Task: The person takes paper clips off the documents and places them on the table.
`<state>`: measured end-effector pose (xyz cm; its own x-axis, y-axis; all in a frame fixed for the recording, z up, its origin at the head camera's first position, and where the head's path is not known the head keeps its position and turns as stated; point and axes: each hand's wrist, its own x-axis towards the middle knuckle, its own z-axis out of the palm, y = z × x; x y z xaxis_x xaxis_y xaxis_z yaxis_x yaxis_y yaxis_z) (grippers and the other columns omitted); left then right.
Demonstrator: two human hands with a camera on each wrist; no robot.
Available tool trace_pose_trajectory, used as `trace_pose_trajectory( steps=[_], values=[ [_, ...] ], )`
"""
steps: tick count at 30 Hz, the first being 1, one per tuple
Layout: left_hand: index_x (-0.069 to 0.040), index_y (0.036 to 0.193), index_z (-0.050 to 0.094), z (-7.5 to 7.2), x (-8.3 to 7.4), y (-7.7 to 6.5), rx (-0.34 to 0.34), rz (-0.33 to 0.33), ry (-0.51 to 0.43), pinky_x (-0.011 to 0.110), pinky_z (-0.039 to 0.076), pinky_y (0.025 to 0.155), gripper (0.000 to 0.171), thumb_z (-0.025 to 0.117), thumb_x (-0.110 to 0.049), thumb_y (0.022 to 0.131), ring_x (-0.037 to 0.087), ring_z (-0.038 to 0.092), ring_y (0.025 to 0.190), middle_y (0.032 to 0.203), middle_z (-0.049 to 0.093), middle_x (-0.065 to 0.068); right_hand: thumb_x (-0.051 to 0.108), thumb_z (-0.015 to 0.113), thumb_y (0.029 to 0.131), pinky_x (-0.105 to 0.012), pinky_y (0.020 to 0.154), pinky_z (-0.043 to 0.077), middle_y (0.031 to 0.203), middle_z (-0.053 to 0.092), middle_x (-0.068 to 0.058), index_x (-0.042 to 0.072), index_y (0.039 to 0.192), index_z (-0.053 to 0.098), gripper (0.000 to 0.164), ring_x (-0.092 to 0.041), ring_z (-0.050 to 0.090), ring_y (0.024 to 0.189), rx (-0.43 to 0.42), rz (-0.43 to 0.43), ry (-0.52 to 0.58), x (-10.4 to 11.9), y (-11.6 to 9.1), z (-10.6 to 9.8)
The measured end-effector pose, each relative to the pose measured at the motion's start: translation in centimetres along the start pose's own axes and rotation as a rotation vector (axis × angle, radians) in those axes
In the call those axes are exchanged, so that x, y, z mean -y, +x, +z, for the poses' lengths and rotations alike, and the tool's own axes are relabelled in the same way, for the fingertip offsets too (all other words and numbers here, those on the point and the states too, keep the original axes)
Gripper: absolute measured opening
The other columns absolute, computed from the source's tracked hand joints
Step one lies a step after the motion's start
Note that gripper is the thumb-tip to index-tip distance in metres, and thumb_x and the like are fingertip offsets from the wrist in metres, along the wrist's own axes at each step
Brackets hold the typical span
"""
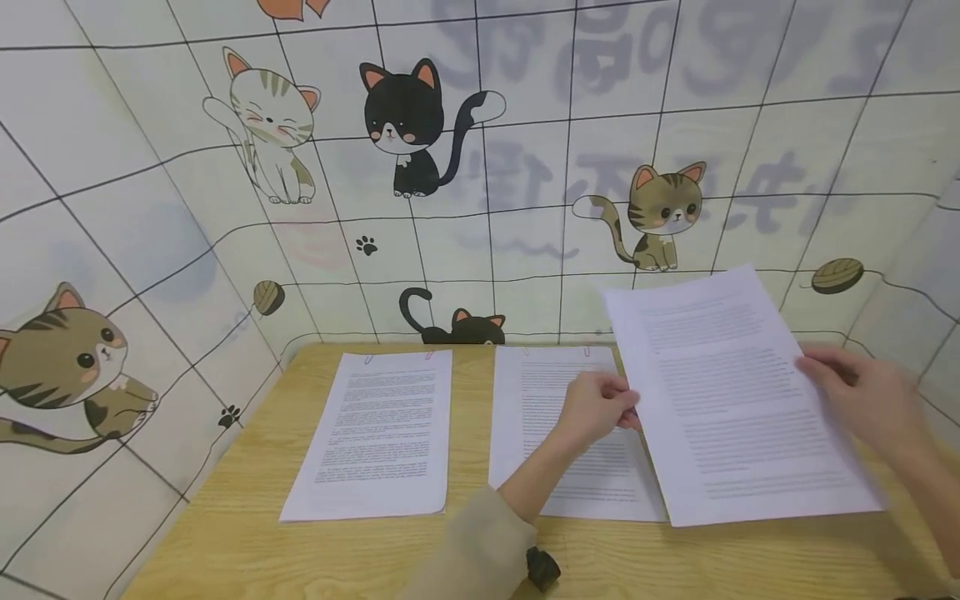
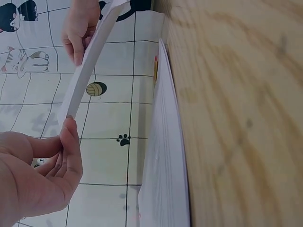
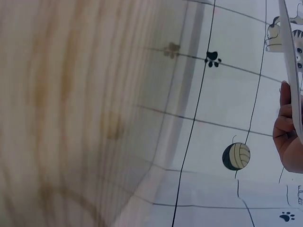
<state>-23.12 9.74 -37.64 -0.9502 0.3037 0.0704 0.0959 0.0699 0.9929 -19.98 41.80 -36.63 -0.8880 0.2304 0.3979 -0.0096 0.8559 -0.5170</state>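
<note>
Printed sheets of paper (image 1: 723,400) are held up in the air, tilted, over the right part of the table. On their left edge my left hand (image 1: 600,402) pinches them between thumb and fingers. My right hand (image 1: 862,392) grips the opposite edge, thumb in front. From the left wrist, the sheets show edge-on as a white strip (image 2: 90,71), with my left hand (image 2: 45,172) at the near end. A second printed stack (image 1: 577,450), with paper clips at its top edge, lies flat under my left forearm, partly covered by it.
Another printed stack (image 1: 382,433) lies at the left of the wooden table (image 1: 225,500), a dark clip (image 1: 368,360) and a red clip (image 1: 429,355) on its top edge. A cat-patterned cloth wall (image 1: 525,233) encloses the back and sides. Beside my left sleeve is a small black object (image 1: 542,569).
</note>
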Motion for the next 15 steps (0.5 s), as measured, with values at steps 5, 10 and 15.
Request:
trace_pose_trajectory(
  steps=[5, 10, 15],
  values=[
    [0.003, 0.082, 0.071, 1.6, 0.0, 0.4, 0.025, -0.015, -0.001, 0.033, 0.060, 0.064, 0.010, 0.069, 0.004, 0.092, 0.033, 0.073, 0.067, 0.064, 0.067, 0.004, 0.028, 0.056, 0.105, -0.029, 0.068, 0.034, 0.120, 0.060, -0.037, -0.007, 0.125, 0.062, 0.041, -0.042, 0.055, 0.096, 0.043, -0.004, -0.054, -1.6, 0.6, -0.4],
    [0.004, 0.080, 0.070, 3.0, 0.4, 0.9, 0.032, -0.053, 0.005, 0.043, 0.060, 0.071, 0.012, 0.068, 0.006, 0.091, 0.041, 0.073, 0.073, 0.063, 0.067, 0.008, 0.019, 0.057, 0.104, -0.041, 0.069, 0.036, 0.117, 0.058, -0.039, -0.011, 0.122, 0.061, 0.035, -0.044, 0.053, 0.092, 0.103, -0.028, -0.104, -3.4, 1.0, -0.9],
    [0.005, 0.082, 0.069, 4.4, 0.8, 1.2, 0.031, -0.099, 0.011, 0.041, 0.060, 0.069, 0.009, 0.068, 0.008, 0.090, 0.041, 0.073, 0.073, 0.064, 0.068, 0.013, 0.020, 0.056, 0.105, -0.061, 0.081, 0.037, 0.123, 0.051, -0.044, -0.012, 0.123, 0.057, 0.038, -0.055, 0.049, 0.103, 0.149, -0.006, -0.133, -5.0, 1.1, -1.4]
  ],
)
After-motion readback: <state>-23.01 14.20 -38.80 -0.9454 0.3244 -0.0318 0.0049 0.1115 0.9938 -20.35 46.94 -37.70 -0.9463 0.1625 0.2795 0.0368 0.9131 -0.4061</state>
